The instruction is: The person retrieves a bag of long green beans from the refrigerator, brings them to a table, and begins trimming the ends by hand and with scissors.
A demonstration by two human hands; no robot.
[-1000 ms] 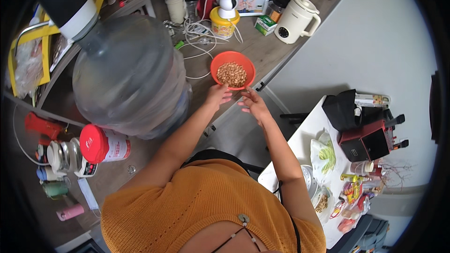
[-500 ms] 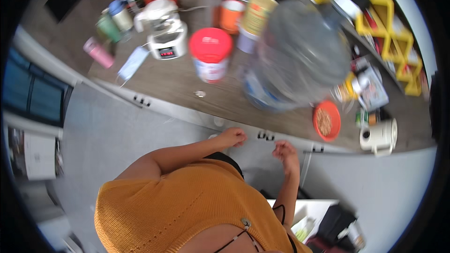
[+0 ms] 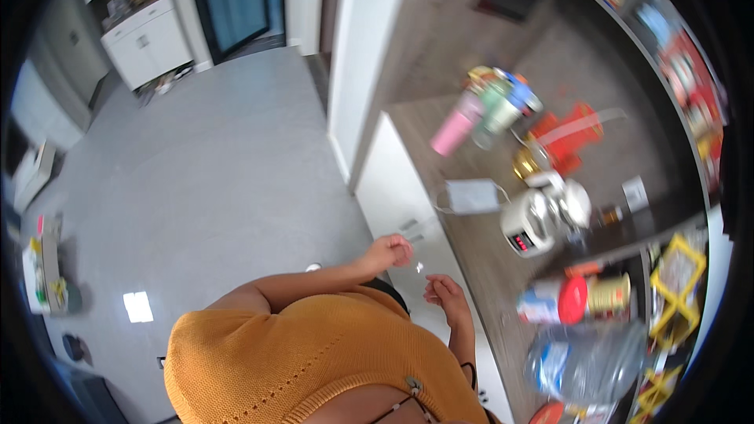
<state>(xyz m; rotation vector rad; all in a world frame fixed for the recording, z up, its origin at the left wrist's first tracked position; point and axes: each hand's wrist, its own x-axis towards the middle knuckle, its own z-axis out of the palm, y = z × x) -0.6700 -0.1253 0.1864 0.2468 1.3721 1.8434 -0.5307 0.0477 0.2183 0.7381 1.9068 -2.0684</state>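
My left hand (image 3: 390,252) is held in front of my body with its fingers curled in, and nothing shows in it. A little to the right and nearer, my right hand (image 3: 447,296) is also loosely closed, with nothing visible between the fingers. Both hands are in the air beside the white cabinet front (image 3: 400,192), below the wooden counter (image 3: 475,255). On that counter, the nearest things are a pale face mask (image 3: 473,196) and a white kettle-like appliance (image 3: 528,224) with a red lit display.
Bottles, among them a pink one (image 3: 457,124), stand at the counter's far end. A red-lidded tub (image 3: 572,300) and a large clear water jug (image 3: 589,365) are on the right. Grey floor (image 3: 212,165) stretches left toward a dark-framed glass door (image 3: 233,4).
My view has swung left: the counter now runs along my right side, and more floor, a door and a white cabinet show. My hands stay in front of me, still closed.
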